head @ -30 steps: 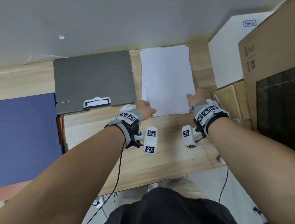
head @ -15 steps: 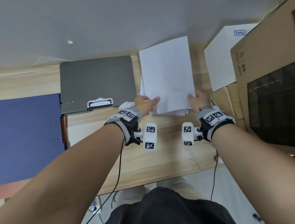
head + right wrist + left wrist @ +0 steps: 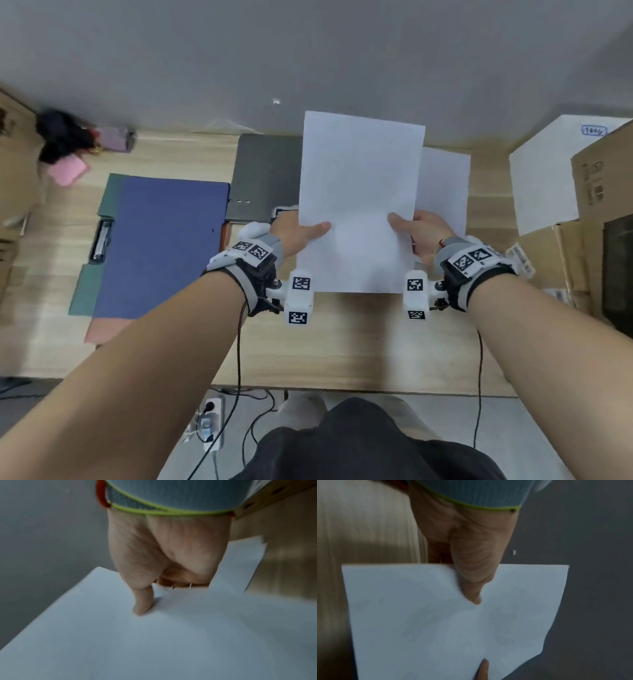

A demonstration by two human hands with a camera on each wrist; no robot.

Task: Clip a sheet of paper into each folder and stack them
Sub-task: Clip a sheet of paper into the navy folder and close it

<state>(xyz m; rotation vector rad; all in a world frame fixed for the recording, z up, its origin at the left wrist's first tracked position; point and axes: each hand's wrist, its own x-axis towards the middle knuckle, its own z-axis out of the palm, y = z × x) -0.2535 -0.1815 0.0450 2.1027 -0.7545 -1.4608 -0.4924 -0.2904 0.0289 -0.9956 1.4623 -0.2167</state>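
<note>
A white sheet of paper [image 3: 358, 202] is lifted above the wooden table, held by both hands. My left hand [image 3: 301, 233] pinches its left edge, thumb on top; my right hand [image 3: 409, 229] pinches its right edge the same way. In the left wrist view the thumb lies on the sheet [image 3: 450, 622]; the right wrist view shows the same on the sheet [image 3: 171, 635]. The rest of the paper pile [image 3: 445, 185] lies on the table behind. A grey folder [image 3: 263, 178] with a clip lies flat, partly hidden by the sheet. A blue folder [image 3: 164, 246] tops a stack at left.
Under the blue folder lie a green folder [image 3: 85, 291] and a pink one [image 3: 102, 329]. Cardboard boxes [image 3: 599, 178] and a white box [image 3: 541, 178] crowd the right side. A pink item [image 3: 66, 169] and a dark object [image 3: 61, 137] sit at far left. Cables hang below the table's front edge.
Both hands have raised one sheet off the pile and carried it left and nearer, over the grey folder. The head view has swung left, showing more of the folder stack.
</note>
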